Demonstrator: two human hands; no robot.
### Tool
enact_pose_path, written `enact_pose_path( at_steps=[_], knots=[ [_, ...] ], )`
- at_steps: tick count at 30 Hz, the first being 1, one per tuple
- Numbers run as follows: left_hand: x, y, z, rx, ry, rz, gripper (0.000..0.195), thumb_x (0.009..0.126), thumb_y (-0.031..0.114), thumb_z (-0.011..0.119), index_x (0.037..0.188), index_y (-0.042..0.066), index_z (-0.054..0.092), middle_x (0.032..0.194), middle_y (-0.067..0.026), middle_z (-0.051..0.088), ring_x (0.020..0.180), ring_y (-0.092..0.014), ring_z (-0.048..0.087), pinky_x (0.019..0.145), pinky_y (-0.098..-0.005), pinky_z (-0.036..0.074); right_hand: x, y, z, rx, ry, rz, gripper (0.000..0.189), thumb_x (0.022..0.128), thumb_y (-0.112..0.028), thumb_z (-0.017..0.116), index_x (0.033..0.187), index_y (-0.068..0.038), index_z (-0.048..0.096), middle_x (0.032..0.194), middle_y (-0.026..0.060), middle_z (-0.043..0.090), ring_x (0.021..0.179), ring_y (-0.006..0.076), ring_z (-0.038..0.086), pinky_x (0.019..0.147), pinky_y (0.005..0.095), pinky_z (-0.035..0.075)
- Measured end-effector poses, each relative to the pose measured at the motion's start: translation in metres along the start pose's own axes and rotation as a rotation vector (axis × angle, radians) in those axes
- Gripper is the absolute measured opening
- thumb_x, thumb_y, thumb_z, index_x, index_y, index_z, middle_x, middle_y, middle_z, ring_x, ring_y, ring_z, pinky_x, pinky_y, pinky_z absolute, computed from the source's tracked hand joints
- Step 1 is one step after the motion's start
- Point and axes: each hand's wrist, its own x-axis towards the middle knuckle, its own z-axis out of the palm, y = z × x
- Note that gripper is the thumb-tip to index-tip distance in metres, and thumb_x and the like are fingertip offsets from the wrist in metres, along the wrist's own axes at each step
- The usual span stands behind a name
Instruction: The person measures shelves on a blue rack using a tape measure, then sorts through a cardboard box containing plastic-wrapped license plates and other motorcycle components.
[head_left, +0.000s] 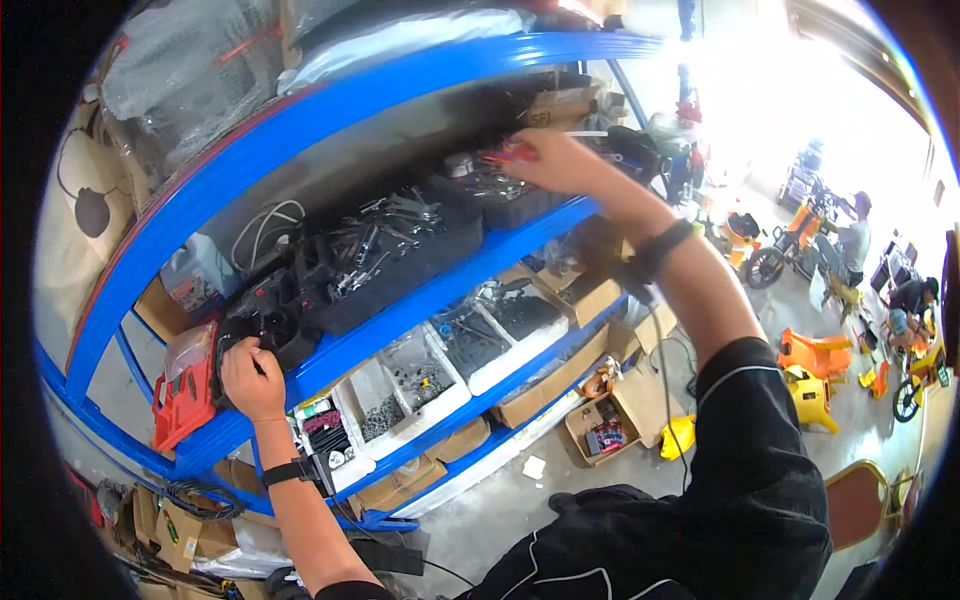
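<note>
My right hand (541, 159) reaches over a dark tray (510, 216) of metal parts at the upper middle. Its fingers are closed around a red-handled tool (517, 152), whose kind is unclear. On the left, my left hand (253, 377) rests at the edge of a black case (262, 311) on the same shelf; its fingers are curled, and whether they grip the case cannot be told. Between my hands stands a black bin (405, 277) heaped with metal sockets and wrenches (382, 232). A red plastic case (184, 397) lies left of my left hand.
The blue shelf beam (450, 281) runs below the bins. White foam boxes (420, 375) of small hardware and cardboard boxes (551, 379) fill lower levels. A blue upper beam (337, 97) arches overhead. A cable hangs by my right arm. Two people are among motorbikes at the far right.
</note>
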Motion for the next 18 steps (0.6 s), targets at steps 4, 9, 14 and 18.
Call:
enact_pose_path(
  at_steps=[4, 9, 14, 18],
  knots=[
    [-0.002, -0.004, -0.003, -0.013, 0.003, -0.036, 0.012, 0.085, 0.006, 0.051, 0.086, 0.002, 0.062, 0.086, -0.0133, 0.065, 0.079, -0.034, 0.061, 0.072, -0.0439, 0.048, 0.028, -0.02, 0.033, -0.045, -0.119, 0.122, 0.056, 0.082, -0.048, 0.069, 0.113, -0.001, 0.065, 0.108, 0.0219, 0.069, 0.105, 0.0405, 0.064, 0.091, 0.0476, 0.05],
    [-0.004, -0.002, -0.002, -0.004, -0.022, -0.071, 0.011, 0.084, 0.007, 0.052, 0.086, 0.002, 0.062, 0.086, -0.013, 0.065, 0.08, -0.033, 0.061, 0.073, -0.0435, 0.048, 0.053, -0.007, 0.058, -0.193, -0.259, 0.182, 0.059, 0.082, -0.052, 0.069, 0.112, -0.002, 0.066, 0.11, 0.0214, 0.069, 0.108, 0.0385, 0.064, 0.093, 0.0468, 0.05],
    [0.0, 0.0, 0.001, -0.024, -0.023, -0.081, 0.011, 0.084, 0.006, 0.052, 0.086, 0.002, 0.062, 0.087, -0.0134, 0.065, 0.08, -0.034, 0.061, 0.073, -0.0437, 0.048, 0.056, 0.024, 0.078, -0.2, -0.178, 0.079, 0.062, 0.087, -0.056, 0.059, 0.113, -0.001, 0.068, 0.11, 0.0224, 0.068, 0.104, 0.0386, 0.064, 0.094, 0.0482, 0.047],
    [-0.002, -0.005, -0.006, -0.031, -0.028, -0.087, 0.01, 0.084, 0.005, 0.052, 0.086, 0.001, 0.061, 0.087, -0.0144, 0.065, 0.08, -0.035, 0.061, 0.073, -0.0447, 0.048, 0.047, 0.002, 0.069, -0.455, -0.005, 0.019, 0.051, 0.097, -0.047, 0.045, 0.09, -0.006, 0.075, 0.086, 0.0173, 0.071, 0.086, 0.0352, 0.066, 0.087, 0.0508, 0.043]
  ],
)
